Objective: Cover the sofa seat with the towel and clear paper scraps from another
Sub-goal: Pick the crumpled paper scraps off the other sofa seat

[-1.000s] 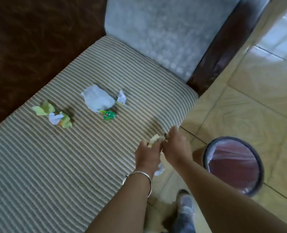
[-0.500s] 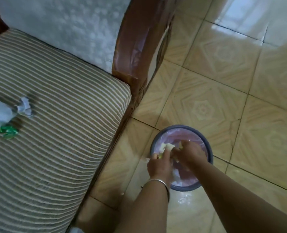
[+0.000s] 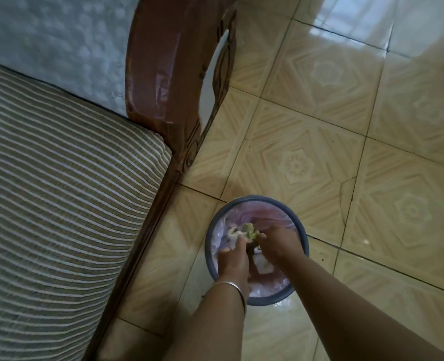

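Both my hands are over the round blue-rimmed waste bin (image 3: 304,239), which has a pink liner and stands on the floor beside the sofa. Between them is a clump of yellow-green and white paper scraps (image 3: 244,230). My left hand (image 3: 232,259), with a metal bangle on the wrist, has its fingertips on the scraps. My right hand (image 3: 277,243) pinches them from the other side. More white paper (image 3: 262,265) lies inside the bin under my hands. The striped sofa seat (image 3: 59,204) fills the left of the view.
The sofa's brown wooden armrest (image 3: 169,82) rises between the seat and the floor. A pale patterned backrest cushion (image 3: 59,43) is at the top left. Glossy beige tiles (image 3: 346,126) spread to the right of the bin.
My hands carried the scraps from the seat's edge to over the bin and now sit lower in it. The view swung right, so the other scraps on the seat have left the frame.
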The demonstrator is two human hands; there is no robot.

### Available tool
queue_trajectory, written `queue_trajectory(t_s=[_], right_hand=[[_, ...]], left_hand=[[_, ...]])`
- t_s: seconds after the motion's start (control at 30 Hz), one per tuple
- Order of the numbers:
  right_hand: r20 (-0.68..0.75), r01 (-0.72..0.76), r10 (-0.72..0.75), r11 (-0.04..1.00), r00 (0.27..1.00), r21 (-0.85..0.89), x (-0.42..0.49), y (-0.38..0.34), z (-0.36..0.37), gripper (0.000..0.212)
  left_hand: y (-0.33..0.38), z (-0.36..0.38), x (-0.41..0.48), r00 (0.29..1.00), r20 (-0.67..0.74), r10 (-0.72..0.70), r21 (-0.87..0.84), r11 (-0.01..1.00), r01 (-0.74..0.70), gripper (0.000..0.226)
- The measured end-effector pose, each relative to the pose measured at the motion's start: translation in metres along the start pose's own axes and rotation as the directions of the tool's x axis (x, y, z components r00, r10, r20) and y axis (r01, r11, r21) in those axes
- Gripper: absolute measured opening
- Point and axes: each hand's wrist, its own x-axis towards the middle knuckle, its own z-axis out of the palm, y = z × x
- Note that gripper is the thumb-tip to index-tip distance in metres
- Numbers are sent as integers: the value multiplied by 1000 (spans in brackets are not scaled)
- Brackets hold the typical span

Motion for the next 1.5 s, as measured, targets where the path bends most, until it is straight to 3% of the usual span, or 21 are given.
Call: queue_trajectory(t_s=[0.1, 0.17, 0.33, 0.4, 0.57, 0.7, 0.83, 0.97, 1.17, 1.33, 1.5], right_hand=[[-14, -5, 5, 1000, 1000, -15, -3, -8, -6, 31], [-33, 10, -11, 999, 999, -46, -9, -17, -10, 32], [-66, 119, -124, 990, 990, -80, -29, -48, -13, 33], [-99, 181, -184, 983, 978, -36, -42, -71, -10, 37], [-139, 285, -275, 957, 951, 59, -74, -145, 11, 40], [-142, 401, -391, 915, 909, 45, -103, -209, 38, 38], [-156, 480, -471, 877, 868, 24, -130, -269, 68, 40], [-124, 543, -541, 839, 832, -18, -157, -323, 101, 46], [-88, 619, -645, 757, 759, -206, -178, -381, 139, 68], [-46, 622, -682, 691, 730, -369, -169, -414, 158, 81], [9, 634, -710, 623, 704, -458, -140, -447, 171, 77]], left_hand=[[5, -6, -2, 1000, -2, -18, 30, 999, 18, 55], [5, -9, 0, 998, -8, 62, 126, 990, -60, 47], [24, -38, -14, 944, -180, 277, 144, 957, -254, 27], [35, -56, -27, 879, -276, 388, 151, 921, -359, 26], [66, -119, -47, 641, -471, 606, 193, 780, -596, 27], [89, -186, -57, 523, -529, 668, 200, 697, -688, 26], [103, -259, -63, 452, -570, 686, 201, 650, -732, 23], [108, -338, -69, 433, -577, 693, 224, 644, -731, 31], [109, -428, -68, 430, -515, 742, 430, 657, -619, 57], [119, -454, -54, 505, -406, 762, 606, 638, -476, 65], [136, -453, -29, 485, -372, 792, 702, 581, -411, 57]])
